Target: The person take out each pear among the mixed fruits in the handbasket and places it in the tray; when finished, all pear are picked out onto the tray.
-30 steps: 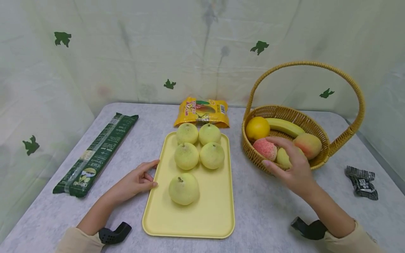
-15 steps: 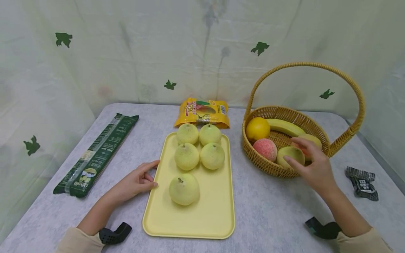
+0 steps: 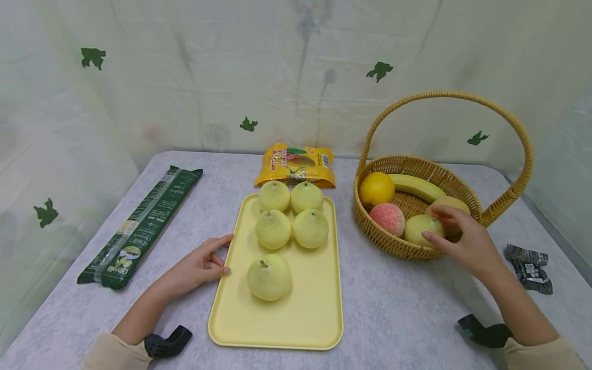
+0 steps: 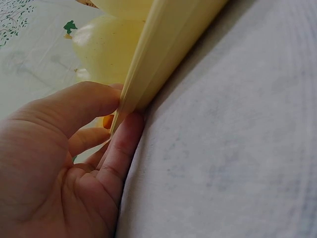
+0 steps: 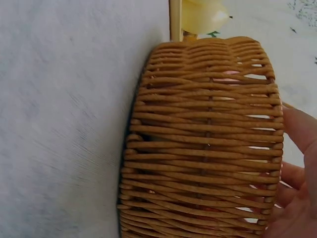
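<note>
On the left, my left hand (image 3: 205, 262) holds the edge of a pale yellow tray (image 3: 300, 313). In the left wrist view its thumb lies on the tray's rim (image 4: 141, 64), with a finger below against the outer side. Several pale green-yellow round fruits stand on the tray, the nearest one (image 3: 270, 277) apart from the rest. To the right, my right hand (image 3: 467, 246) grips a similar round fruit (image 3: 421, 228) inside a wicker basket (image 3: 384, 241), thumb at its near side and fingers over its right. In the right wrist view the basket wall (image 5: 208, 144) hides that fruit.
In the basket are an orange (image 3: 376, 188), a banana (image 3: 416, 186), a pink peach (image 3: 387, 219) and a partly covered mango-like fruit (image 3: 453, 203). A tall handle (image 3: 522, 139) arches over. Around lie a green packet (image 3: 143, 226), a yellow bag (image 3: 296, 164) and a black packet (image 3: 529, 267).
My right hand has moved right, from over the pink peach to the round fruit beside it, and its thumb and fingers have closed round that fruit. My left hand stays at the tray.
</note>
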The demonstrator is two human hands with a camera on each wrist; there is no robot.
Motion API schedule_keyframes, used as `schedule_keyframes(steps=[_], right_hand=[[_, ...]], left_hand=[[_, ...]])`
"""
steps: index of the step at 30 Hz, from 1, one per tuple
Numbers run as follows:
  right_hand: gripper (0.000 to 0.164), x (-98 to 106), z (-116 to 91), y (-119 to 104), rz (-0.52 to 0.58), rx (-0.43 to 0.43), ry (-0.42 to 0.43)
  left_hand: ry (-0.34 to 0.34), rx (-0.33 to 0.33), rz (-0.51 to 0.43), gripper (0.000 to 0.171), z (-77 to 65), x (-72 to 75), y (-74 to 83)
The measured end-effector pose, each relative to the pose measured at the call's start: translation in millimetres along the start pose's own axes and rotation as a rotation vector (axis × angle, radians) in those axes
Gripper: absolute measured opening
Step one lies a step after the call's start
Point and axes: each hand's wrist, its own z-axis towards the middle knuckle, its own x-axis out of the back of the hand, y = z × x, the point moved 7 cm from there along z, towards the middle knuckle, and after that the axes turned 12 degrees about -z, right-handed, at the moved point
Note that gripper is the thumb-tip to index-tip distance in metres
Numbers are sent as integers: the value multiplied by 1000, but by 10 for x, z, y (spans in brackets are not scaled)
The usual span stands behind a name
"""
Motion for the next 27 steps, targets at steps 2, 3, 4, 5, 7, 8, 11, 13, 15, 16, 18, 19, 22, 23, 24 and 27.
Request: schedule_keyframes(steps=[2, 3, 4, 5, 7, 8, 11, 13, 15, 16, 18, 19, 22, 23, 24, 27], right_hand=[[53, 5, 24, -47, -65, -14, -68], [54, 3, 38, -59, -79, -8, -106], [56, -5, 52, -57, -93, -13, -138], [59, -10, 66, -54, -104, -19, -168], [62, -21, 92, -49, -121, -29, -222], [64, -25, 104, -51, -121, -28, -242], [64, -40, 142, -68, -125, 6, -272], [62, -53, 162, -87, -124, 44, -276], [61, -69, 177, -102, -121, 74, -285], [60, -75, 181, -110, -121, 86, -291], [59, -85, 187, -117, -124, 96, -304], [59, -90, 188, -118, -122, 97, -313], [59, -106, 187, -112, -125, 88, -339], [59, -111, 187, -108, -126, 83, -345], [59, -115, 187, -104, -126, 79, -348], [59, -118, 187, -95, -122, 67, -331]], left_hand=[[-2, 1, 0, 72, -2, -2, 0], [-3, 1, -1, 72, -3, -3, -1], [-3, 2, -1, 72, -3, -4, -1], [-2, 3, -2, 72, -3, -4, -1], [-1, 3, -7, 72, -1, -5, -1], [1, 3, -9, 72, 1, -6, -1], [2, 4, -11, 72, 3, -8, -4], [2, 5, -11, 72, 3, -9, -6], [2, 5, -7, 72, 1, -8, -7], [1, 5, -5, 72, 0, -8, -7], [-1, 5, -4, 72, -2, -7, -6], [-2, 4, -3, 72, -3, -7, -5], [-5, 3, -6, 72, -4, -6, -1], [-5, 3, -7, 72, -3, -6, -1], [-5, 3, -7, 72, -2, -6, 0], [-7, 3, -9, 72, 1, -7, -1]])
